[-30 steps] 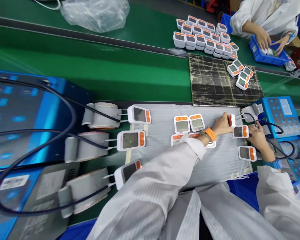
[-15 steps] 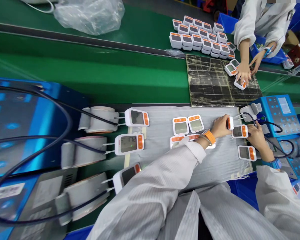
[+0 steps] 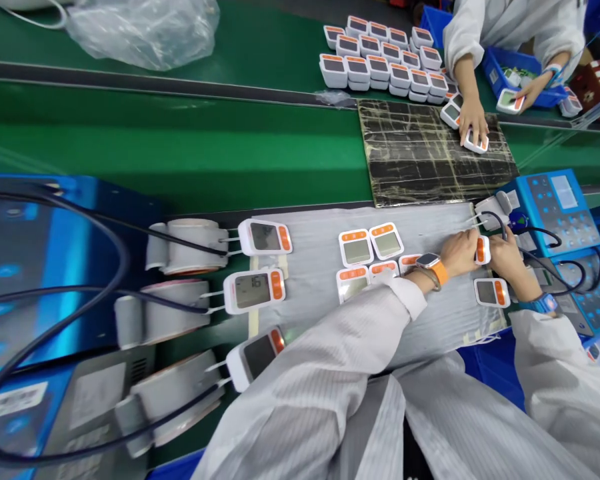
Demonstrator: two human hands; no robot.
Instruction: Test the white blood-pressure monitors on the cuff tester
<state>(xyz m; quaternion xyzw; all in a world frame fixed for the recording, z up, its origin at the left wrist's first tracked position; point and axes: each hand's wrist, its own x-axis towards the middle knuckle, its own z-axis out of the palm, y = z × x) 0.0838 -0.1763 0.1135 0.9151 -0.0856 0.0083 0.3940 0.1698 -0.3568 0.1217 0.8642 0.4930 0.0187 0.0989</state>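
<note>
My left hand (image 3: 459, 253), wearing an orange-banded watch, is closed on a white blood pressure monitor (image 3: 483, 251) with orange buttons, tilted up on the right of the grey mat. Against that monitor's right side is my right hand (image 3: 509, 259), fingers curled; what they pinch is hidden. Just below lies another monitor (image 3: 492, 293), screen up. Above the hands, thin white tubes (image 3: 473, 219) stick out from a grey cuff (image 3: 493, 208) with no monitor on them. Several monitors, one of them here (image 3: 356, 248), lie grouped left of my left hand, partly under my sleeve.
Blue tester boxes (image 3: 555, 210) with black cables stand at right, others (image 3: 125, 200) at left. Three monitors, one reading digits (image 3: 254, 291), connect to cuffs at left. Across the green bench, a co-worker's hands handle monitors by a dark board (image 3: 420, 167) and stacked monitors (image 3: 377, 67).
My left hand has moved right and slightly down, close to my right hand. The upper right tubes now stand bare. Across the bench, the co-worker's one hand now lifts a monitor by the blue bin.
</note>
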